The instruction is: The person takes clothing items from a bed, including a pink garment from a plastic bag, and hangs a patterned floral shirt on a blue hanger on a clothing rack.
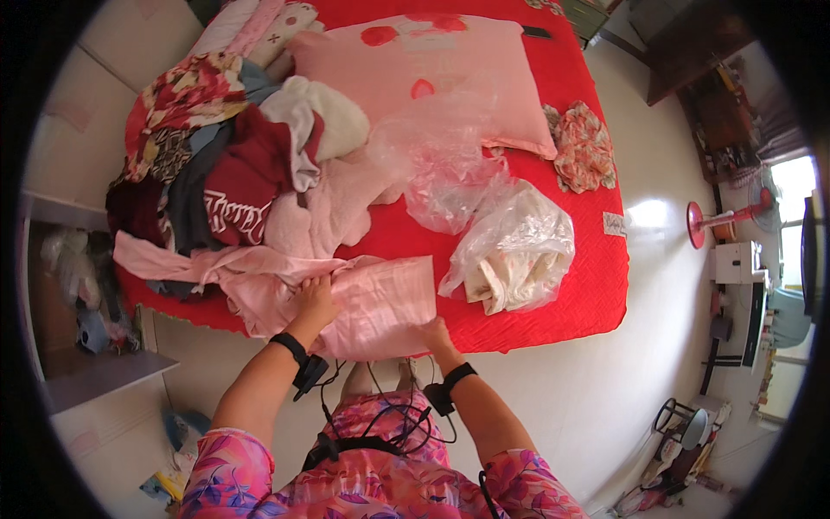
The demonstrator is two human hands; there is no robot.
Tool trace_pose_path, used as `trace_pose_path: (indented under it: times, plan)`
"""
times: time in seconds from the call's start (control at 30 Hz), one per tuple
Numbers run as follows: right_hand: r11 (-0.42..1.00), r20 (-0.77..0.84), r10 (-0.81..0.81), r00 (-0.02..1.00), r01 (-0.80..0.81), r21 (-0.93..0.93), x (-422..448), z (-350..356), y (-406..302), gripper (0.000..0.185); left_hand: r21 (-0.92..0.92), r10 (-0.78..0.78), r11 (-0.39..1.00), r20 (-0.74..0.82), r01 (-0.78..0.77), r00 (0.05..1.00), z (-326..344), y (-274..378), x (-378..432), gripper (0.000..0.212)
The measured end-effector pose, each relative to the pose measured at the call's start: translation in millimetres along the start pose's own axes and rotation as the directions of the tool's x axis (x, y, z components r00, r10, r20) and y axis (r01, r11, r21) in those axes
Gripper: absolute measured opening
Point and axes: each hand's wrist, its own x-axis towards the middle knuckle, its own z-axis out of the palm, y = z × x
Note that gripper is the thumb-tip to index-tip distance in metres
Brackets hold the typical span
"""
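A pink cloth (388,300) lies partly folded at the near edge of the bed, its right part a flat panel with crease lines. My left hand (316,303) is on its middle, fingers bent into the fabric. At the panel's lower right corner, my right hand (437,336) grips the edge; its fingertips are partly hidden. Loose pink fabric trails left from my left hand, over the foot of a clothes pile. Right of the panel, a clear plastic bag (541,224) holds white printed fabric (499,285).
The bed has a red quilted cover (583,259). On it are a large pink pillow (480,71), a maroon garment (249,162), a fluffy pink piece (318,207), a floral scrunched cloth (583,146) and a dark phone-like object (537,32). A red pedestal fan (733,217) stands right.
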Motion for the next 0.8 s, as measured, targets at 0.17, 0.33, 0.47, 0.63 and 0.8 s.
trace_pose_path:
  times: [0.17, 0.33, 0.47, 0.63, 0.8]
  plan:
    - [0.907, -0.111, 0.140, 0.984, -0.172, -0.385, -6.0, 15.6, -28.6, 0.028, 0.057, 0.066, 0.996, 0.065, -0.070, 0.996, 6.3, 5.6, 3.8, 0.035]
    - [0.996, 0.024, 0.075, 0.997, -0.076, 0.051, -19.4, 0.0, -11.7, 0.032, -0.479, 0.044, 0.871, 0.302, 0.112, 0.952, -4.2, 16.1, -5.0, 0.045]
    - [0.952, 0.000, 0.046, 0.999, -0.044, 0.302, -41.7, -29.9, -34.5, 0.038, -0.724, 0.006, 0.622, 0.384, 0.297, 0.923, -14.2, 25.9, -18.6, 0.047]
    - [0.966, -0.008, -0.192, 0.981, 0.188, -0.180, -94.9, -68.9, -100.4, 0.036, -0.903, 0.104, 0.335, 0.321, 0.270, 0.941, 10.7, 31.4, -49.4, 0.049]
    - [0.796, 0.011, -0.188, 0.982, 0.160, -0.583, -131.8, -96.3, -142.4, 0.044, -0.891, 0.149, 0.135, 0.450, 0.432, 0.881, 7.3, 48.6, -64.6, 0.042]
